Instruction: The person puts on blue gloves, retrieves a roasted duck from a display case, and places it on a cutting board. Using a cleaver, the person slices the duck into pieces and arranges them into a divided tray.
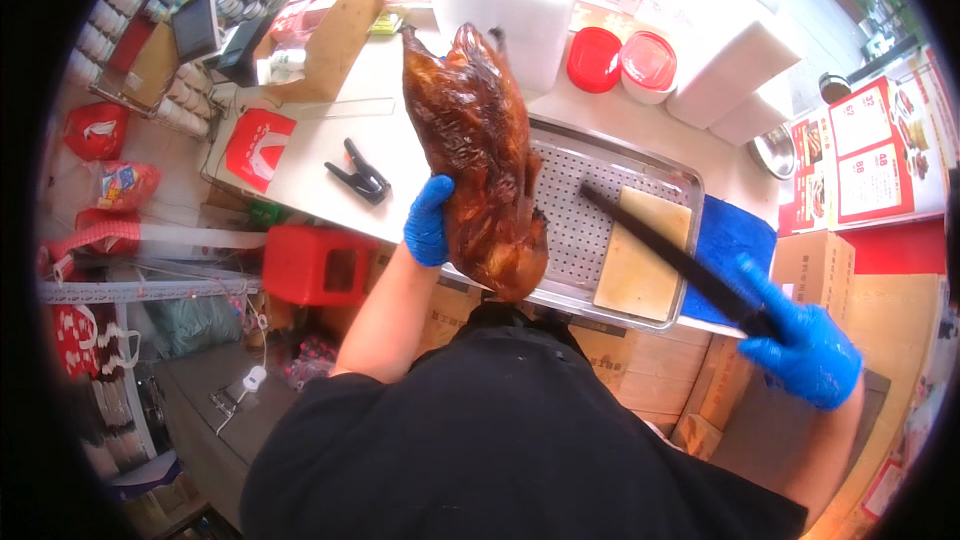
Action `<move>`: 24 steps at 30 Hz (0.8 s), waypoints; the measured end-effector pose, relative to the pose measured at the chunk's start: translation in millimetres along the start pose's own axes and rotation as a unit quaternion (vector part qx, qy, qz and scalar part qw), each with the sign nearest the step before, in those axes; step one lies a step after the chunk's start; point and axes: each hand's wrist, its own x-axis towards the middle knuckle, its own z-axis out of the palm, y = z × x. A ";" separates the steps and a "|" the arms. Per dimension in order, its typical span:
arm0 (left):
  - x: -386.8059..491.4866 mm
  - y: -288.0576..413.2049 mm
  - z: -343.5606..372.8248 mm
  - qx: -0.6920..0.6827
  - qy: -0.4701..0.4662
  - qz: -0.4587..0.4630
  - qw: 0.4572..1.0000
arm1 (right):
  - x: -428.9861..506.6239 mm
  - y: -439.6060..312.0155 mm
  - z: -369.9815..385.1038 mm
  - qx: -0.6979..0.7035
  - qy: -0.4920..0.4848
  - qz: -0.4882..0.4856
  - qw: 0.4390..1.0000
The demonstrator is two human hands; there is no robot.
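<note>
My left hand (430, 223), in a blue glove, holds a glossy brown roast duck (480, 157) by its side, lifted at the left end of a perforated metal tray (566, 240). The hand's far fingers are hidden behind the bird. In my right hand (814, 352), also gloved in blue, is the handle of a long dark knife (675, 255). Its blade points up and left, above a pale cutting board (643, 255) that lies in the tray's right part. A blue cloth (731, 255) lies beside the tray, near the knife.
Black tongs or a clamp (360, 176) and a red bag (259, 146) lie on the counter at left. Tubs with red lids (594, 60), a tall clear container (510, 15) and white foam-like blocks (731, 67) stand behind the tray. A red stool (319, 262) is below the counter.
</note>
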 end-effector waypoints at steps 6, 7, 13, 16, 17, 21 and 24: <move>9.3 -28.4 -3.0 0.248 0.189 0.008 0.950 | 117.1 73.3 124.1 0.458 0.221 0.032 0.860; 12.0 -46.8 -19.2 0.296 0.215 0.012 0.931 | 147.0 70.9 148.6 0.474 0.223 0.010 0.852; 5.2 -110.0 -3.0 0.416 0.280 0.000 0.865 | 233.8 52.9 227.3 0.471 0.282 0.060 0.834; 0.7 -109.1 -36.1 0.407 0.323 -0.093 0.850 | 230.9 59.9 217.6 0.539 0.243 0.090 0.801; 1.1 -116.2 -54.7 0.338 0.315 -0.107 0.880 | 232.0 66.7 221.8 0.535 0.255 0.078 0.801; 11.1 -125.0 -43.6 0.130 0.303 -0.164 0.930 | 242.1 92.9 242.7 0.502 0.302 0.075 0.807; 11.3 -115.9 -31.1 0.096 0.313 -0.220 0.919 | 233.5 97.6 228.4 0.592 0.243 0.080 0.764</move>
